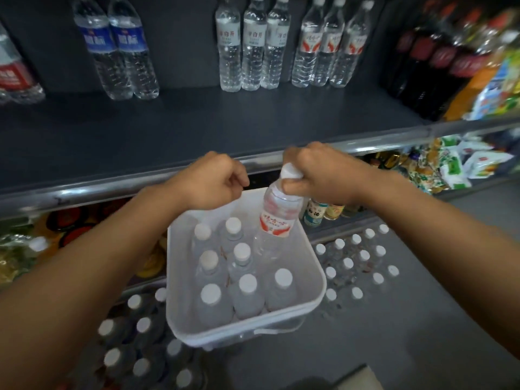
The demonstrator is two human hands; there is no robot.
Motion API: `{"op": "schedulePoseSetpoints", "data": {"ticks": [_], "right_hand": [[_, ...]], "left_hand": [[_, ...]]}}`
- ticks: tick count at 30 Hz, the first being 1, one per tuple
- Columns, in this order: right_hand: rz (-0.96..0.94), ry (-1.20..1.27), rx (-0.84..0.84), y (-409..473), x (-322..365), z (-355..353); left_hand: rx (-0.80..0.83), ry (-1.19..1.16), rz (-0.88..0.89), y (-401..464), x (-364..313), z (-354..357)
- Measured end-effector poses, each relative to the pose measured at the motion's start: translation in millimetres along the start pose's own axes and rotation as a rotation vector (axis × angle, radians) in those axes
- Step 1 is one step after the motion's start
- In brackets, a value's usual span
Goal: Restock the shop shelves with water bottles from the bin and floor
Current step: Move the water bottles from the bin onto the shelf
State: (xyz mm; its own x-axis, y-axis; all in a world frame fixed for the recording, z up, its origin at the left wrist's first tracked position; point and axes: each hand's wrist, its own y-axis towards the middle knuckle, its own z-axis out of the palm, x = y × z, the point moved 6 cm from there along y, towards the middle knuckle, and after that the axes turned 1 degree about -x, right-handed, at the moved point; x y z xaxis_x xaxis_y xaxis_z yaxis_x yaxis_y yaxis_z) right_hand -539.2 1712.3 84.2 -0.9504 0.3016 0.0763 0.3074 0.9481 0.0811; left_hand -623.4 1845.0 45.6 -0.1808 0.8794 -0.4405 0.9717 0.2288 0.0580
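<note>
Right hand (318, 171) has its fingers clamped round the neck of a water bottle (277, 218), lifting it over the white bin (315, 266) — probably headed for the shelf (168, 128). Left hand (213, 180) is curled, holding nothing as far as I can see.

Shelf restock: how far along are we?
Early on. The dark shelf holds only a back row of clear water bottles. The right hand grips a red-labelled bottle above the white plastic bin; seven capped bottles remain, plus floor bottles.
</note>
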Motion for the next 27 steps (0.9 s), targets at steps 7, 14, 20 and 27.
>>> {"op": "schedulePoseSetpoints", "data": {"ticks": [7, 14, 20, 27], "right_hand": [[-0.024, 0.007, -0.087, 12.6, -28.3, -29.9], [-0.109, 0.301, -0.158, 31.0, -86.8, -84.5], [-0.142, 0.288, -0.170, 38.9, -165.9, -130.5], [-0.165, 0.127, -0.184, 47.5, -270.3, -166.4]], "left_hand": [[-0.073, 0.010, 0.090, 23.5, -19.3, -18.5], [-0.106, -0.009, -0.024, 82.1, -46.2, -35.3], [-0.107, -0.004, -0.070, 147.7, -83.1, -46.8], [-0.086, -0.011, -0.076, 228.6, -127.2, -39.1]]}}
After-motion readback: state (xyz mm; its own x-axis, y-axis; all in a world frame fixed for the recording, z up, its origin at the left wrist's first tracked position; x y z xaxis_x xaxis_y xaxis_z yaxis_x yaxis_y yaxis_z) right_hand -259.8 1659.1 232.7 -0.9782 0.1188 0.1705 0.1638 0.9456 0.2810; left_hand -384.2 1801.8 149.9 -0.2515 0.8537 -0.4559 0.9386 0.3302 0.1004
